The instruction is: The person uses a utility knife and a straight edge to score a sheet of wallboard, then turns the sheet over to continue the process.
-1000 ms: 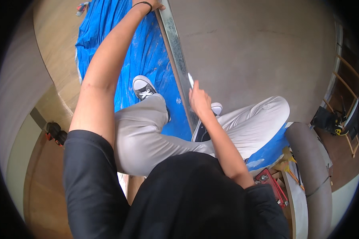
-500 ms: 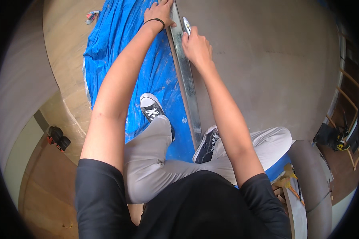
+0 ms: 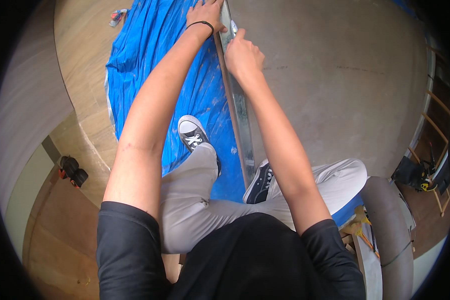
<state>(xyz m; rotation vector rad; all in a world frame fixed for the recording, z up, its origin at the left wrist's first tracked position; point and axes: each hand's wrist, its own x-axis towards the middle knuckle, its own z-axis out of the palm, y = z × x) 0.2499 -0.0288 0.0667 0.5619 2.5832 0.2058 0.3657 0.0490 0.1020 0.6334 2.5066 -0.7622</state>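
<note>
a tan, wood-toned floor (image 3: 82, 55) spreads along the left, carrying a small red-and-grey object (image 3: 117, 18), too blurred to name, at its far end. just right of that, a crinkled blue plastic tarp (image 3: 155, 65) covers the floor, with a black-and-white canvas shoe (image 3: 191, 131) on it. further right lies a wide, flat, grey-brown sheet (image 3: 335, 110); a long, narrow, silvery metal bar (image 3: 240, 107) runs near to far along its left edge.

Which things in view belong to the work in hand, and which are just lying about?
In use:
metal strip, under the left hand's thumb
silver hand tool, probably a knife, in the right hand
grey sheet alongside

Apparently lying about:
cord-tied grey roll
black-and-orange items, left
</note>
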